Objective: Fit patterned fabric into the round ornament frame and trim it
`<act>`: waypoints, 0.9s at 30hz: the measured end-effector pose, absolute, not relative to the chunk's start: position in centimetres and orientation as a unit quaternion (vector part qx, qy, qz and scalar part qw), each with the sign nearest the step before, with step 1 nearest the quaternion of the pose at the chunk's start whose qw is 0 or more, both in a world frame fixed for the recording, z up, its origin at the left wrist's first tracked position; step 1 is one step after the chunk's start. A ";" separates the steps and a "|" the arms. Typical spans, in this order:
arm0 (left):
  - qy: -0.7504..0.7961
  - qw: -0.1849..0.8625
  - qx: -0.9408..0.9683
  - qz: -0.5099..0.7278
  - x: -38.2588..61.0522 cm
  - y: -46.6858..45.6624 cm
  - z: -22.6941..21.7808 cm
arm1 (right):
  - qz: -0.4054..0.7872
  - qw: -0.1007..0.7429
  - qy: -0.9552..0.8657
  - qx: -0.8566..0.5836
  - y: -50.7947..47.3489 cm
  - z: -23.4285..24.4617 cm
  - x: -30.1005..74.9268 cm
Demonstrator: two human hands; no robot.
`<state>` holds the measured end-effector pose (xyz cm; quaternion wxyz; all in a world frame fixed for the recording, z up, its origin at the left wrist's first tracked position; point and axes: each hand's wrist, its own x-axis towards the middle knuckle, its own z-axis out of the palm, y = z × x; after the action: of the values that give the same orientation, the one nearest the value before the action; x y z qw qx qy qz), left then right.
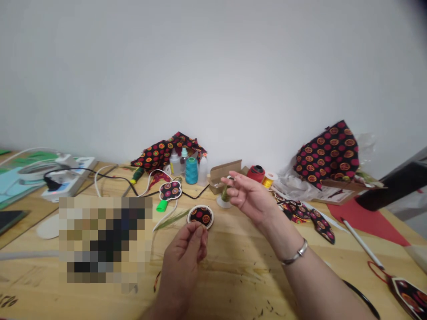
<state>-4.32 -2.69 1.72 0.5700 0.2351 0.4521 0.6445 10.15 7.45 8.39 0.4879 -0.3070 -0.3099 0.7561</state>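
Left hand (187, 249) pinches the near rim of the round fabric-faced disc (200, 216) above the desk (230, 266); the right hand (251, 198), apart, lifts loosely parted fingers by the green spool (225, 194). Rim-only pinching should spare the fabric.

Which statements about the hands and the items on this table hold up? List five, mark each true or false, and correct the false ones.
1. A silvery bracelet circles the wrist of the right hand. True.
2. The left hand has its thumb and fingertips together at the near edge of the round patterned disc. True.
3. The disc is faced in plain green. False: its face is black with red and orange motifs, inside a pale rim.
4. The teal spool stands to the left of the red spool in this view. True.
5. The teal spool lies on its side. False: it stands upright.
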 end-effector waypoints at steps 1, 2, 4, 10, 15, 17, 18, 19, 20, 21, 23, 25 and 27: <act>0.450 0.568 0.236 0.647 -4.3 -2.6 1.8 | 0.752 0.491 -0.318 -0.304 7.8 9.0 10.2; 0.448 0.566 0.237 0.650 -4.3 -2.5 1.9 | 0.748 0.493 -0.325 -0.303 8.2 9.5 10.2; 0.445 0.560 0.238 0.657 -4.3 -2.2 2.2 | 0.740 0.494 -0.337 -0.307 9.1 10.3 10.2; 0.430 0.552 0.251 0.669 -4.2 -1.7 3.1 | 0.710 0.516 -0.349 -0.329 11.8 12.6 11.2; 0.443 0.560 0.262 0.649 -4.7 -2.5 2.8 | 0.674 0.554 -0.367 -0.323 11.2 16.1 13.2; 0.458 0.567 0.267 0.631 -4.9 -3.1 2.4 | 0.650 0.570 -0.384 -0.324 10.5 17.7 14.0; 0.465 0.570 0.267 0.622 -5.1 -3.4 2.2 | 0.634 0.578 -0.397 -0.328 10.1 18.5 14.3; 0.471 0.573 0.268 0.615 -5.3 -3.7 2.0 | 0.615 0.584 -0.413 -0.332 9.7 19.2 14.5; 0.479 0.575 0.269 0.607 -5.4 -4.0 1.7 | 0.595 0.588 -0.432 -0.336 9.2 20.0 14.8; 0.486 0.576 0.269 0.600 -5.6 -4.4 1.4 | 0.573 0.589 -0.456 -0.341 8.8 20.7 15.0; 0.501 0.580 0.272 0.582 -5.8 -5.0 0.8 | 0.526 0.582 -0.511 -0.351 7.8 22.3 15.2; 0.512 0.584 0.269 0.570 -6.1 -5.5 0.1 | 0.481 0.574 -0.556 -0.359 6.7 23.8 15.4; 0.514 0.591 0.262 0.563 -6.2 -5.9 -0.4 | 0.440 0.577 -0.587 -0.360 5.8 25.4 15.7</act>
<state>-6.21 -5.93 -0.45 0.5911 0.2620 0.5143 0.5634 15.69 5.77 25.42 0.5767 -0.3600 -0.5868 0.4399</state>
